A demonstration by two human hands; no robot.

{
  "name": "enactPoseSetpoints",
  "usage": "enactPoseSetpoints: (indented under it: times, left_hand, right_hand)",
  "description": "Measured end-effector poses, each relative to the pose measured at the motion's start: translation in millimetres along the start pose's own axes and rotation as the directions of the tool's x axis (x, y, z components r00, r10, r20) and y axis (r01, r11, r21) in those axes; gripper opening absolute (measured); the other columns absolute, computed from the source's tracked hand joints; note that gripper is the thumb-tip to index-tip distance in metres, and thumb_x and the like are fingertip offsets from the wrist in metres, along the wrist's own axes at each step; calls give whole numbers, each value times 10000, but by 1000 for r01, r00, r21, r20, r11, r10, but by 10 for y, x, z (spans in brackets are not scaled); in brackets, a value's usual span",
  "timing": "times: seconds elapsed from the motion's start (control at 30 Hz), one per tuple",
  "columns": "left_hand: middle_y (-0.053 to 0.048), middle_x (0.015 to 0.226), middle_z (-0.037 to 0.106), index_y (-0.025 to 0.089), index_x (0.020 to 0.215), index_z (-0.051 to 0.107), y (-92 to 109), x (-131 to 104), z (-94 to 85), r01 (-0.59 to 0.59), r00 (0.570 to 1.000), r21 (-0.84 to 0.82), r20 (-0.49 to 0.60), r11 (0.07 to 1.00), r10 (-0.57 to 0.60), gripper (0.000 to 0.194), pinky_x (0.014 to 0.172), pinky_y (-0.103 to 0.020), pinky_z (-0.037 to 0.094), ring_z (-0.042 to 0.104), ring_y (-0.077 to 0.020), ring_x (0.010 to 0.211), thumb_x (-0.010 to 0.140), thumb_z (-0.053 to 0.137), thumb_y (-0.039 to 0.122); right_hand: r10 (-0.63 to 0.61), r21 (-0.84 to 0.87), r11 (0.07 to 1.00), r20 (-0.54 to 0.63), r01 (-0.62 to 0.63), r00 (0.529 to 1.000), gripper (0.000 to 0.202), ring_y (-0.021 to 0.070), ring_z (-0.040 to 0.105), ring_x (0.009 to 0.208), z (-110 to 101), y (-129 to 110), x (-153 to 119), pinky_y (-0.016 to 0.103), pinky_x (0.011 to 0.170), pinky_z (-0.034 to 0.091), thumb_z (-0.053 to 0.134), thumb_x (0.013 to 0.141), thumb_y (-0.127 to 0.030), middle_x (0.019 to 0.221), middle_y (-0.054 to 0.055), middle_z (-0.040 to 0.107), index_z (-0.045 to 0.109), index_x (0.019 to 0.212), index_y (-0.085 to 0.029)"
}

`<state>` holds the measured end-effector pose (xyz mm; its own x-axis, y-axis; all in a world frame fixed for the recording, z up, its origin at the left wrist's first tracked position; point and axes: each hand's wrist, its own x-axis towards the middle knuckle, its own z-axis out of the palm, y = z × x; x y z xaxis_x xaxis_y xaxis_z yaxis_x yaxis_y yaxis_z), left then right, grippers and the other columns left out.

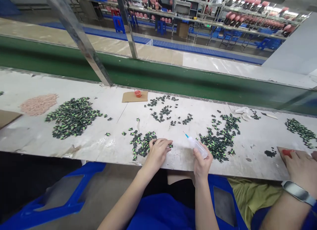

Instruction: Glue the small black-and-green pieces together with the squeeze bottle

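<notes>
My right hand is wrapped around a translucent white squeeze bottle with a blue needle tip, which points up and to the left. My left hand is closed, with a small black piece at its fingertips. Just left of that hand lies a loose pile of black-and-green pieces. A larger pile of similar black-and-green pieces sits to the right of the bottle. Small black pieces are scattered on the white table beyond my hands.
A red cup stands on cardboard at the back. On the left are a big black-and-green pile and a pink pile. A co-worker's hand is at the right. The green conveyor belt runs behind the table.
</notes>
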<state>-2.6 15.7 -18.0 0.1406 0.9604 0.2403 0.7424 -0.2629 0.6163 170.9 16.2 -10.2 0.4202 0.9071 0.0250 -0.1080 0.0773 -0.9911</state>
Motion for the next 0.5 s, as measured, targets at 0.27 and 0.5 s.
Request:
enactPoseSetpoints:
  times: [0.27,0.5]
  left_hand:
    - [-23,927,768,233,1010,624,3,-35,50,101,990,-103,-92,990,-111,155,968,-436,305,677,-197,937,884,572,160]
    - [-12,888,776,238,954,644,43,-58,88,105,979,-90,-164,990,-118,135,963,-448,290,695,-201,899,883,572,149]
  right_hand:
    - [52,-84,995,-73,-58,996,366,148,535,513,143,72,-10,275,504,430,726,649,-498,568,25,630,650,649,-140]
    - [53,-262,964,20,-46,998,382,147,519,524,160,60,-1,277,546,437,696,683,-512,552,16,622,633,611,-142]
